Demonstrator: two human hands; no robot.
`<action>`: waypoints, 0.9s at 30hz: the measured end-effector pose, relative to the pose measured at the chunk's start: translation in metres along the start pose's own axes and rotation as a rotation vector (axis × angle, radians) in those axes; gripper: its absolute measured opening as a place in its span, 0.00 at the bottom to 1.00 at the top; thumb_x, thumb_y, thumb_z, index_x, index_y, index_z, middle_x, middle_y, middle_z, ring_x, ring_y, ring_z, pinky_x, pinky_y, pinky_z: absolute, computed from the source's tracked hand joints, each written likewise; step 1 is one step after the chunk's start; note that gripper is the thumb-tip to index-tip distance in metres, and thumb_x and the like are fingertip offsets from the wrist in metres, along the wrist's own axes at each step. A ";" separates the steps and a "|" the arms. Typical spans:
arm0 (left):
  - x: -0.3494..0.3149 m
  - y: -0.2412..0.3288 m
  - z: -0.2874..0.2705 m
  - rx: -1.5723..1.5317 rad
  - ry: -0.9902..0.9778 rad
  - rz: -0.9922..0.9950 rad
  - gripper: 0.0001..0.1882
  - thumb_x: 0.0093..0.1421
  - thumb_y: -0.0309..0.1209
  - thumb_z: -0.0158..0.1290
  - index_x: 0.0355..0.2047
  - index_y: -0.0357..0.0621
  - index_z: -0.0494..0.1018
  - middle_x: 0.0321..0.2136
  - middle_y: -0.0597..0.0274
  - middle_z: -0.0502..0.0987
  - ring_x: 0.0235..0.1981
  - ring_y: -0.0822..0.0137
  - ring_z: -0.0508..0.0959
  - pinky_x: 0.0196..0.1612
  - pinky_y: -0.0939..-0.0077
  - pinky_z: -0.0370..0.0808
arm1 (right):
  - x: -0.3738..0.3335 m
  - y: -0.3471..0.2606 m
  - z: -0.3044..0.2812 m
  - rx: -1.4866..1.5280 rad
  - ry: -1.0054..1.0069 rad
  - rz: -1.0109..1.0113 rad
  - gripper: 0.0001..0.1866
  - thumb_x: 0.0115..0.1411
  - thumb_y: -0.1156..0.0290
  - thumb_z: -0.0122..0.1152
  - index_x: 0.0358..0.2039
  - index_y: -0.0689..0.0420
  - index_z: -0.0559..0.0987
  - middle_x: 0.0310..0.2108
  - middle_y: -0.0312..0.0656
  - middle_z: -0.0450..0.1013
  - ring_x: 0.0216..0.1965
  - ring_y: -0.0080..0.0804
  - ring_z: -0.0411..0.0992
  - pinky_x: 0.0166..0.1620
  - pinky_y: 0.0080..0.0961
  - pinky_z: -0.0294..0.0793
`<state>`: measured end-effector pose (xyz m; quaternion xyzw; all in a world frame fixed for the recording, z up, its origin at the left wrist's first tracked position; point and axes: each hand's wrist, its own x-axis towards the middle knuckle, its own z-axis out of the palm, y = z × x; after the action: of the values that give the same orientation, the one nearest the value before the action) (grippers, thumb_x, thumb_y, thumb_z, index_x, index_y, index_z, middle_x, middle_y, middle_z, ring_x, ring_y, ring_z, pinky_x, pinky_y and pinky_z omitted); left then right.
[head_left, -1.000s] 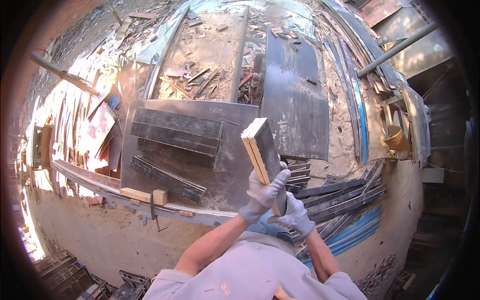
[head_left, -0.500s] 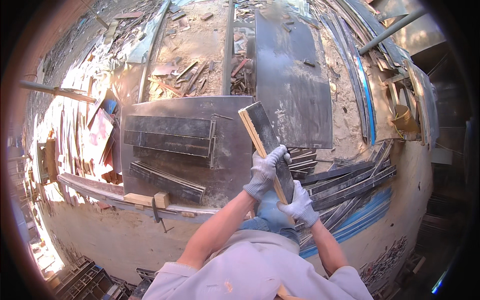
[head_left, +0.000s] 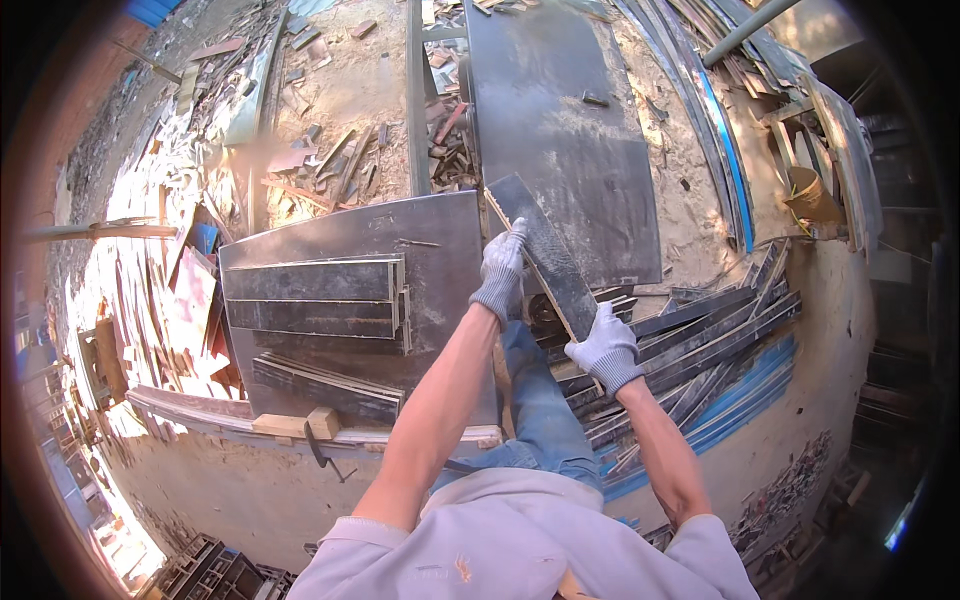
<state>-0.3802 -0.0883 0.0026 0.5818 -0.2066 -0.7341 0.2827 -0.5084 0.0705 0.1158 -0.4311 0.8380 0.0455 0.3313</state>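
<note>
A short black-faced plywood board [head_left: 546, 258] slants in front of me, with pale raw wood along its left edge. My left hand [head_left: 502, 262], in a grey-white knit glove, is closed on that edge near the far end. At the near end my right hand [head_left: 606, 347], gloved alike, grips the board's right corner. To the left, a dark sheet-topped table [head_left: 448, 225] carries several cut black strips [head_left: 312, 299] stacked flat. Another small stack of strips [head_left: 328, 385] lies closer to me on it.
A wood block [head_left: 295, 424] and a clamp [head_left: 322, 452] sit at the table's near edge. Long black strips [head_left: 700, 335] and blue-edged strips [head_left: 745, 400] pile up at the right. A large dark panel [head_left: 570, 150] lies beyond, with scattered offcuts [head_left: 345, 165] on sandy ground.
The board has tilted to show more of its black face. My left hand has shifted left and farther up its edge; the right stays at the near end. The view has turned slightly.
</note>
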 end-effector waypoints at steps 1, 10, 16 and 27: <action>0.011 0.005 0.001 0.228 0.007 0.037 0.28 0.73 0.56 0.53 0.41 0.40 0.82 0.31 0.59 0.82 0.35 0.62 0.82 0.40 0.63 0.78 | 0.009 -0.003 -0.003 -0.064 -0.022 0.035 0.38 0.46 0.56 0.77 0.51 0.65 0.70 0.41 0.62 0.82 0.47 0.58 0.83 0.52 0.48 0.81; 0.107 -0.021 -0.002 0.452 0.098 0.037 0.33 0.73 0.56 0.48 0.37 0.35 0.83 0.30 0.46 0.85 0.35 0.48 0.85 0.41 0.56 0.78 | 0.055 -0.019 0.000 -0.125 -0.023 0.032 0.34 0.50 0.62 0.73 0.51 0.67 0.70 0.44 0.64 0.81 0.48 0.59 0.83 0.52 0.48 0.82; 0.099 0.005 0.004 0.641 0.101 0.240 0.25 0.73 0.46 0.48 0.39 0.34 0.82 0.31 0.45 0.85 0.36 0.50 0.85 0.41 0.57 0.78 | 0.067 -0.031 -0.005 -0.121 -0.017 0.044 0.34 0.50 0.61 0.74 0.51 0.68 0.70 0.43 0.65 0.81 0.47 0.60 0.83 0.52 0.48 0.81; 0.116 0.026 -0.007 1.532 -0.042 0.879 0.09 0.70 0.25 0.47 0.44 0.39 0.77 0.36 0.46 0.83 0.41 0.46 0.85 0.43 0.55 0.80 | 0.085 -0.043 -0.010 -0.074 -0.034 0.063 0.37 0.48 0.62 0.73 0.54 0.71 0.70 0.44 0.68 0.81 0.49 0.62 0.82 0.55 0.47 0.81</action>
<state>-0.3877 -0.1838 -0.0678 0.4655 -0.8521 -0.2294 0.0681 -0.5157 -0.0187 0.0820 -0.4155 0.8432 0.0940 0.3279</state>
